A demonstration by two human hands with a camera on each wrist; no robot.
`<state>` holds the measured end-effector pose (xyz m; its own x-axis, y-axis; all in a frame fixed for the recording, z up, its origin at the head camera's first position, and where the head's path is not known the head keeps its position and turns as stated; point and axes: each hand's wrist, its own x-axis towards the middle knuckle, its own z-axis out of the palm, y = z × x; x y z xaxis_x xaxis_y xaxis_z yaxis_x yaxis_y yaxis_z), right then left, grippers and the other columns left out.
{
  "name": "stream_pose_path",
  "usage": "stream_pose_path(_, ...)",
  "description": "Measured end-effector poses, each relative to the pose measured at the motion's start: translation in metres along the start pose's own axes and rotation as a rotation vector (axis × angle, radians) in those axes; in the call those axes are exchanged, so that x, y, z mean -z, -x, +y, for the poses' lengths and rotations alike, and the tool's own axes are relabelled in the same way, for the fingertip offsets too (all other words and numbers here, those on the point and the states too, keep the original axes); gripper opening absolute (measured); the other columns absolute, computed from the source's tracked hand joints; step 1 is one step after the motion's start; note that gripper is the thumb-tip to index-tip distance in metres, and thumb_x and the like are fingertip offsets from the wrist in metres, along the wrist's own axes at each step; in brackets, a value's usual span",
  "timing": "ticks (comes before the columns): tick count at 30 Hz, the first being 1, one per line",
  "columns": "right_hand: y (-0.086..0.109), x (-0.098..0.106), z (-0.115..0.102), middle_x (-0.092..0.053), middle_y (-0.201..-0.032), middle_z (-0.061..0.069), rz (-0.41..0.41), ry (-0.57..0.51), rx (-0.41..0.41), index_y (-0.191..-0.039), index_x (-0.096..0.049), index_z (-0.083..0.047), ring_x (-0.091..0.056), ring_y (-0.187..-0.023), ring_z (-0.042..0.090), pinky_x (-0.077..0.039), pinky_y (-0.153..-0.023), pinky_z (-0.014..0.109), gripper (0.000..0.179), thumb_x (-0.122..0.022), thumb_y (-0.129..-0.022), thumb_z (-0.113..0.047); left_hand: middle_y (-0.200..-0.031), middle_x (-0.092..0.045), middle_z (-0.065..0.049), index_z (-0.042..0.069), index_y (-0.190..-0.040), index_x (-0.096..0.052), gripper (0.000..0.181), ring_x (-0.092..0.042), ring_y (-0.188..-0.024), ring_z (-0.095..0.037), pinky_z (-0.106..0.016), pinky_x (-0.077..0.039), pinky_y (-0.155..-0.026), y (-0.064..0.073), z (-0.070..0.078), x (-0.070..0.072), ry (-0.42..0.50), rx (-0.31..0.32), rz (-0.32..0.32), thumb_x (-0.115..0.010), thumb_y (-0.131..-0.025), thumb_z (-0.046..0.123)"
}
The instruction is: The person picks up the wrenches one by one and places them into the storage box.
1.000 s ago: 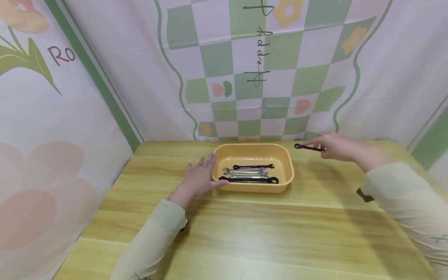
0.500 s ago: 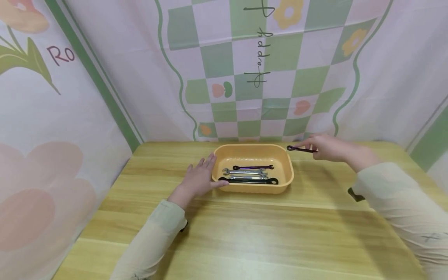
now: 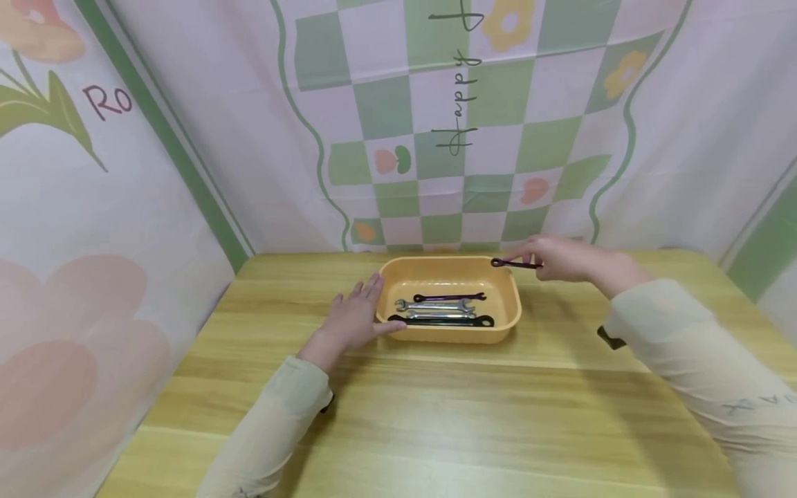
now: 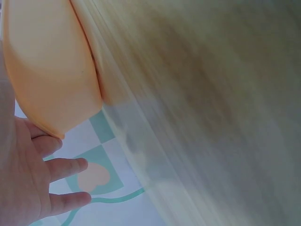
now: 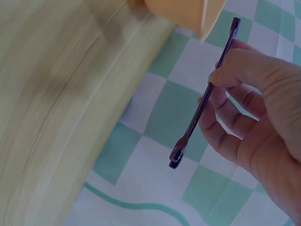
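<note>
My right hand (image 3: 563,259) pinches a dark purple combination wrench (image 5: 203,101) between thumb and fingers. The wrench is roughly level, and its ring end appears over the back right corner of a yellow-orange plastic basin (image 3: 512,304). My left hand (image 3: 351,318) rests against the basin's left end, thumb along the front rim and fingers extended. In the left wrist view, fingertips touch the basin wall and the other fingers are spread. Inside the basin lie a purple wrench (image 3: 450,298), silver wrenches (image 3: 436,305) and a long black wrench (image 3: 445,321), roughly parallel.
The basin stands on a light wooden table (image 3: 423,415), near its back edge. Behind the table hangs a printed cloth (image 3: 436,159) with green and white checks. Another printed cloth (image 3: 124,228) hangs at the left.
My right hand has moved left with the purple wrench, from beside the basin to over its back right corner. My left hand and the basin have stayed in place.
</note>
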<state>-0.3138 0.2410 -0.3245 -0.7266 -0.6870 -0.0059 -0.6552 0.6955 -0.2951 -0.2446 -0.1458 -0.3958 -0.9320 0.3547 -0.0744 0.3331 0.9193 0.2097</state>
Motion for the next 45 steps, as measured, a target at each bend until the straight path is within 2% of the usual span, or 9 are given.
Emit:
stream_pose_path(3, -0.007, 0.0, -0.004, -0.065, -0.098, 0.007, -0.013, 0.005, 0.015, -0.131, -0.069, -0.003, -0.057, -0.082, 0.02, -0.051, -0.069, 0.039, 0.062, -0.064, -0.072, 0.016, -0.171, -0.006, -0.009, 0.007, -0.165, -0.006, 0.108, -0.018, -0.153, -0.04, -0.067, -0.018, -0.118, 0.001, -0.001, -0.001, 0.006, 0.0, 0.002, -0.051, -0.094, 0.074)
stream_pose_path(10, -0.019, 0.001, -0.011, -0.07, -0.109, 0.01, -0.024, 0.015, 0.033, -0.133, -0.07, -0.008, -0.061, -0.088, 0.022, -0.055, -0.074, 0.041, 0.067, -0.059, -0.073, 0.02, -0.171, -0.003, -0.007, 0.008, -0.165, -0.005, 0.108, -0.019, -0.153, -0.04, -0.067, -0.022, -0.116, 0.002, -0.002, -0.001, 0.005, 0.008, 0.0, -0.05, -0.093, 0.075)
stream_pose_path(17, -0.025, 0.003, -0.021, -0.065, -0.097, 0.006, -0.038, 0.01, 0.027, -0.131, -0.07, -0.004, -0.057, -0.084, 0.02, -0.051, -0.071, 0.039, 0.062, -0.06, -0.074, 0.018, -0.171, -0.003, -0.007, 0.008, -0.165, -0.004, 0.109, -0.02, -0.153, -0.038, -0.066, -0.025, -0.116, 0.0, -0.003, -0.002, -0.015, 0.005, 0.004, -0.049, -0.093, 0.077)
stream_pose_path(23, -0.033, 0.001, -0.031, -0.067, -0.098, 0.009, -0.055, 0.002, 0.017, -0.129, -0.071, -0.003, -0.059, -0.087, 0.022, -0.052, -0.074, 0.04, 0.059, -0.06, -0.075, 0.019, -0.171, -0.001, -0.005, 0.008, -0.165, -0.003, 0.11, -0.02, -0.153, -0.037, -0.066, -0.025, -0.116, -0.001, -0.004, -0.003, -0.022, 0.009, 0.0, -0.046, -0.092, 0.079)
stream_pose_path(30, -0.038, -0.003, -0.039, -0.063, -0.099, 0.012, -0.107, -0.018, 0.036, -0.134, -0.068, -0.003, -0.055, -0.084, 0.022, -0.05, -0.069, 0.036, 0.063, -0.058, -0.076, 0.02, -0.171, -0.004, -0.006, 0.008, -0.165, -0.005, 0.11, -0.021, -0.153, -0.038, -0.066, -0.025, -0.116, -0.001, -0.004, -0.003, -0.02, 0.0, 0.007, -0.048, -0.093, 0.078)
stream_pose_path(34, -0.043, -0.004, -0.043, -0.064, -0.099, 0.012, -0.111, -0.029, 0.055, -0.133, -0.068, -0.004, -0.055, -0.085, 0.022, -0.049, -0.07, 0.035, 0.064, -0.057, -0.075, 0.021, -0.172, -0.007, -0.009, 0.007, -0.165, -0.007, 0.109, -0.021, -0.152, -0.039, -0.066, -0.025, -0.116, -0.002, -0.004, -0.004, -0.014, -0.005, 0.013, -0.049, -0.093, 0.077)
stream_pose_path(45, -0.052, -0.013, -0.053, -0.065, -0.1, 0.01, -0.121, -0.033, 0.081, -0.134, -0.069, -0.006, -0.057, -0.089, 0.021, -0.051, -0.073, 0.035, 0.067, -0.056, -0.074, 0.021, -0.172, -0.005, -0.007, 0.008, -0.165, -0.004, 0.109, -0.02, -0.153, -0.037, -0.065, -0.025, -0.116, -0.002, -0.003, -0.004, -0.018, 0.0, 0.003, -0.049, -0.093, 0.077)
